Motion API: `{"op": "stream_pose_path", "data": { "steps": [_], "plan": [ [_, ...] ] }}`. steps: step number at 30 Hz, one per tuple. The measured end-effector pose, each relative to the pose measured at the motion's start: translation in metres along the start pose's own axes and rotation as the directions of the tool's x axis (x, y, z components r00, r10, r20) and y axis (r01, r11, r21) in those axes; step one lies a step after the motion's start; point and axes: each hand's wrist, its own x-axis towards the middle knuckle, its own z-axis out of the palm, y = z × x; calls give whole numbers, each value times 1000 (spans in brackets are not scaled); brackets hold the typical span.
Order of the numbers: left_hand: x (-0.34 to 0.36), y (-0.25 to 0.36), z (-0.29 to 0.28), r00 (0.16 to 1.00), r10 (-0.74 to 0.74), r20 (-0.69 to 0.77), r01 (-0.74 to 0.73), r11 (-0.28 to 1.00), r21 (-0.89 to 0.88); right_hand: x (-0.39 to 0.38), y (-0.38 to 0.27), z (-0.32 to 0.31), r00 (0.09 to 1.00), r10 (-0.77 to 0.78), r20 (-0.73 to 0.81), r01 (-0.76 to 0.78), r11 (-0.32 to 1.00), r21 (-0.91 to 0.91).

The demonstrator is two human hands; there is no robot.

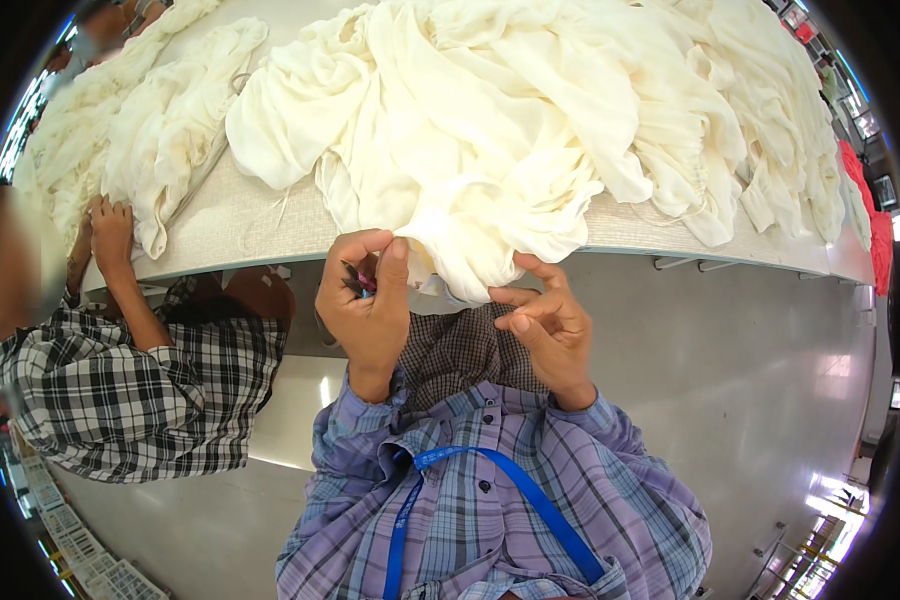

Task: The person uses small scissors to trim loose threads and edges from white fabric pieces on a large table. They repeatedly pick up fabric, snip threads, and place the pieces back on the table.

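Note:
A large heap of thin cream cloth [450, 120] lies gathered on the table, one bunched part hanging over the near edge. My left hand [365, 300] pinches the lower left of that hanging part between thumb and forefinger. A small dark object with red and blue bits [358, 282] is tucked in the same hand; its kind is mostly hidden by the fingers. On the other side, my right hand [552, 325] has its fingers apart, with the forefinger and middle fingertips touching the cloth's lower right edge. Its thumb stands off the fabric.
The pale table [250, 225] curves across in front of me. At left, a person in a black-and-white checked shirt [150, 390] sits with a hand [112, 232] at more cream cloth [185, 110]. Red cloth [878, 235] hangs at far right. A blue strap [530, 495] lies across my shirt.

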Motion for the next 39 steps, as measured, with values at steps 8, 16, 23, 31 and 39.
{"op": "stream_pose_path", "data": {
  "steps": [8, 16, 23, 31, 39],
  "plan": [
    [-1, 12, -20, 942, 314, 116, -331, 928, 172, 2, -9, -3, 989, 50, 137, -82, 968, 236],
    [-15, 43, -36, 626, -267, 733, 315, 946, 75, 8, -8, -7, 968, 26, 249, -91, 963, 252],
    [-22, 22, -20, 618, -259, 742, 172, 966, 194, 0, -21, -19, 975, 58, 216, -106, 971, 215],
    [-26, 3, -14, 705, -231, 671, 224, 970, 98, -5, -18, -84, 923, 366, 118, -102, 529, -843],
    [-28, 8, -7, 761, -233, 605, 267, 963, 34, 16, 14, -28, 996, 54, -77, -84, 878, -471]
  ]
}}
